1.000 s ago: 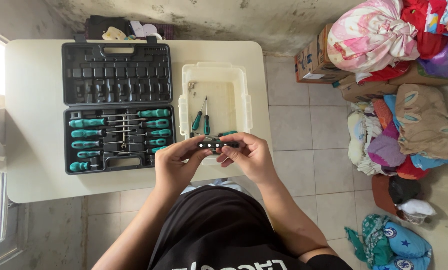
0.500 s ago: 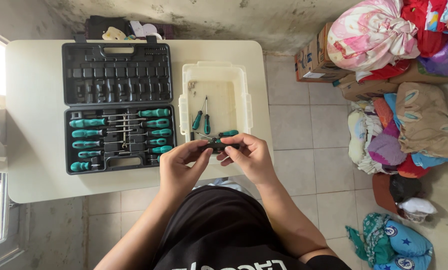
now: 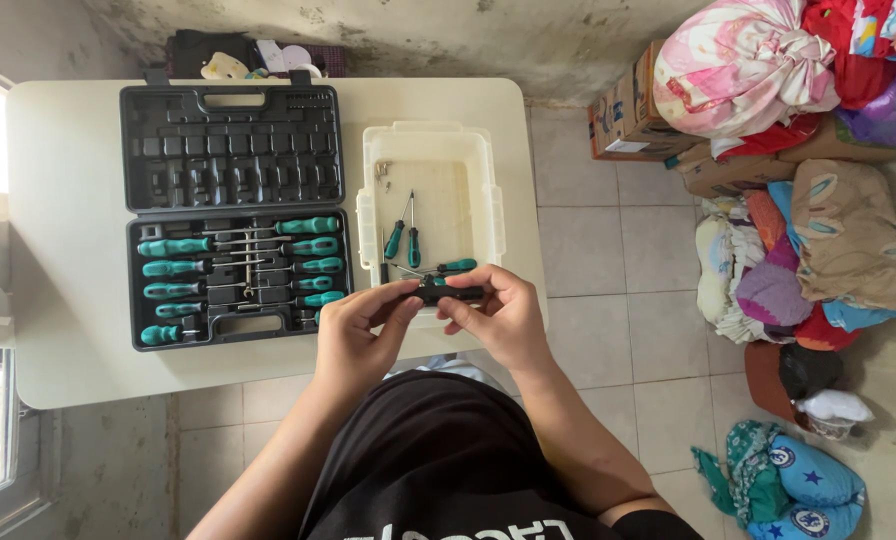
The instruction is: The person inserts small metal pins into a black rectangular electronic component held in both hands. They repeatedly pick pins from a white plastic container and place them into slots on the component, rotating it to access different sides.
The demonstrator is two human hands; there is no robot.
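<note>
Both my hands hold one small black bit holder bar (image 3: 436,293) over the near edge of a cream plastic tray (image 3: 372,205). My left hand (image 3: 360,330) pinches its left end, my right hand (image 3: 498,312) grips its right end. Inside the tray lie a few small teal-handled screwdrivers (image 3: 404,238) and loose bits. To the left an open black tool case (image 3: 233,215) rests on the white table (image 3: 68,200), its lower half holding several teal-handled screwdrivers (image 3: 238,275).
A dark bag and small items (image 3: 253,55) sit at the table's far edge by the wall. To the right on the tiled floor are cardboard boxes (image 3: 628,115) and piles of cloth bundles (image 3: 808,240). A window frame is at the left.
My hands have stayed over the tray's near edge, with the fingers shifting slightly along the black bar. Nothing else has moved.
</note>
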